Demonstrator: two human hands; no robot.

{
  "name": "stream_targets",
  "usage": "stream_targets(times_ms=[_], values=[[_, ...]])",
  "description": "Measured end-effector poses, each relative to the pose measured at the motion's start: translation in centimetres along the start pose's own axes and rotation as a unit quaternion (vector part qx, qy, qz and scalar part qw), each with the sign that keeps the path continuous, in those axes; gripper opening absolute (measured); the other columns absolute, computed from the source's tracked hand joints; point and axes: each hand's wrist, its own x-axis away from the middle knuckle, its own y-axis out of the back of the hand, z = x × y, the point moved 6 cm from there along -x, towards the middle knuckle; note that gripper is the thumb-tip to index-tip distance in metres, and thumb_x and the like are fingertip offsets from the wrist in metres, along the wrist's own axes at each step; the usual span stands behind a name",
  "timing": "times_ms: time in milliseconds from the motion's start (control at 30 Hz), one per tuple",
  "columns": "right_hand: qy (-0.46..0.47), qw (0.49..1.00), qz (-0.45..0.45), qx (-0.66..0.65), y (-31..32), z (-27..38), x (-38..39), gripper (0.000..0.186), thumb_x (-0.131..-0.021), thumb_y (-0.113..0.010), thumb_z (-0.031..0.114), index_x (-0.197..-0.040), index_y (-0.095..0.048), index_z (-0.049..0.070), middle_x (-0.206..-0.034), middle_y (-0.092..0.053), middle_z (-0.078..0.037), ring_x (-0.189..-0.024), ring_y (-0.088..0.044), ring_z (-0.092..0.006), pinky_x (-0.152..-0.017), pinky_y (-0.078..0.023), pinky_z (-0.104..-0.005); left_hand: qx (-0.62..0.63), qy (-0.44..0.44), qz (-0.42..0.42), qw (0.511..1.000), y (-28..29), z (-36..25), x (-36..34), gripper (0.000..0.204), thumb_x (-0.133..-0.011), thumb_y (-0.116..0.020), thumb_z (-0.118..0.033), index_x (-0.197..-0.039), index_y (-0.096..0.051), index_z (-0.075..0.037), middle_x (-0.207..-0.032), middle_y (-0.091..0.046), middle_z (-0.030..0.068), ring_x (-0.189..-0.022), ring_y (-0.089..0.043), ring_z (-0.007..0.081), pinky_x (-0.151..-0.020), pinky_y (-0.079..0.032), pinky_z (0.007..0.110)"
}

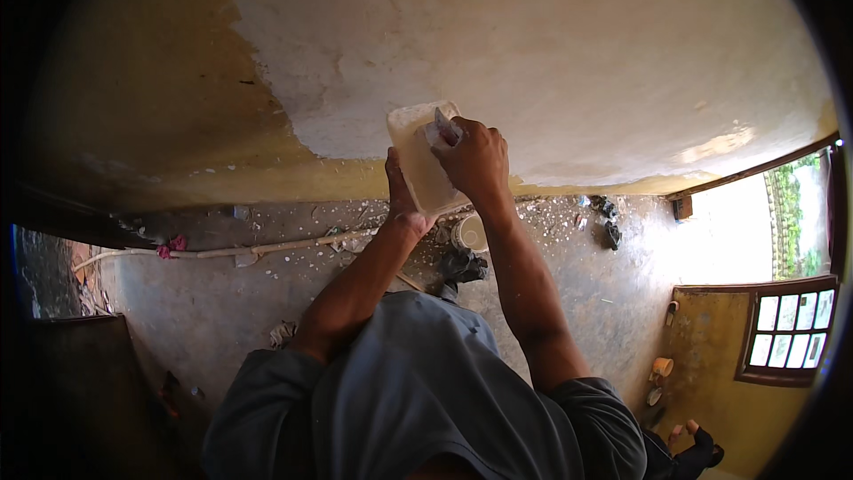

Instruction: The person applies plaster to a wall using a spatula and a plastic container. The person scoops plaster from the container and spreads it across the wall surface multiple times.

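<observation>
Two grips: left hand (402, 202) round pale tub (416, 156); right hand (475, 160) on scraper (442, 127) at its rim; likely loading; next needs steady lifting.

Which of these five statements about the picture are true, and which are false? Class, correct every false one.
1. The left hand holds a pale rectangular container. True.
2. The right hand hangs empty, away from the container. False: it grips a flat tool at the container.
3. A long pole lies along the floor. True.
4. The wall ahead is one even colour. False: a pale area meets yellow-brown at its left.
5. The small-paned window is at the picture's upper left. False: it is at the lower right.
</observation>
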Motion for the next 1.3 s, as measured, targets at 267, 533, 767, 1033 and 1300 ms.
stream_targets(times_ms=[267, 533, 767, 1033, 1300], values=[[0.009, 0.996, -0.082, 0.043, 1.7, -0.7, -0.5, 0.027, -0.073, -0.069, 0.027, -0.092, -0.070, 0.007, -0.078, -0.068, -0.019, -0.076, -0.065, -0.0407, -0.074, -0.051, -0.0473, -0.036, -0.023, -0.017, 0.999, 1.3, -0.4, 0.0, 0.077, -0.084, -0.045, -0.074, -0.133, -0.048, -0.015, -0.126, -0.057, 0.0056, -0.115, -0.057, 0.0234, -0.097, -0.048, 0.044], [-0.016, 0.997, -0.046, 0.058, 1.3, -1.0, -1.0, 0.022, -0.076, -0.065, 0.026, -0.086, -0.068, 0.007, -0.074, -0.066, -0.019, -0.075, -0.065, -0.0402, -0.072, -0.051, -0.0480, -0.015, -0.004, 0.005, 1.000, 1.1, -0.3, 0.6, 0.071, -0.089, -0.044, -0.068, -0.133, -0.049, -0.013, -0.126, -0.057, 0.0055, -0.116, -0.056, 0.0229, -0.098, -0.048, 0.042], [0.050, 0.997, -0.014, 0.055, -0.7, -0.1, -0.2, 0.020, -0.076, -0.066, 0.025, -0.088, -0.068, 0.009, -0.073, -0.067, -0.017, -0.073, -0.066, -0.0379, -0.069, -0.052, -0.0464, -0.029, 0.003, -0.017, 0.999, 0.4, -0.2, 1.0, 0.073, -0.088, -0.044, -0.070, -0.136, -0.047, -0.015, -0.128, -0.056, 0.0060, -0.119, -0.054, 0.0244, -0.101, -0.046, 0.044], [0.167, 0.983, -0.017, 0.073, -2.3, 1.9, 2.2, 0.015, -0.078, -0.064, 0.023, -0.086, -0.065, 0.009, -0.073, -0.068, -0.013, -0.068, -0.067, -0.0327, -0.061, -0.053, -0.0442, -0.003, 0.029, -0.024, 0.999, 1.7, 0.3, 0.1, 0.079, -0.085, -0.039, -0.076, -0.138, -0.044, -0.017, -0.131, -0.054, 0.0093, -0.121, -0.054, 0.0269, -0.101, -0.047, 0.047], [0.105, 0.993, -0.049, 0.011, 0.4, 1.7, 0.9, 0.016, -0.078, -0.066, 0.025, -0.081, -0.067, 0.009, -0.067, -0.066, -0.014, -0.061, -0.066, -0.0344, -0.060, -0.052, -0.0450, -0.002, 0.025, -0.042, 0.999, 0.6, 0.2, 0.5, 0.078, -0.086, -0.038, -0.075, -0.136, -0.046, -0.016, -0.129, -0.055, 0.0084, -0.121, -0.055, 0.0265, -0.101, -0.047, 0.047]])
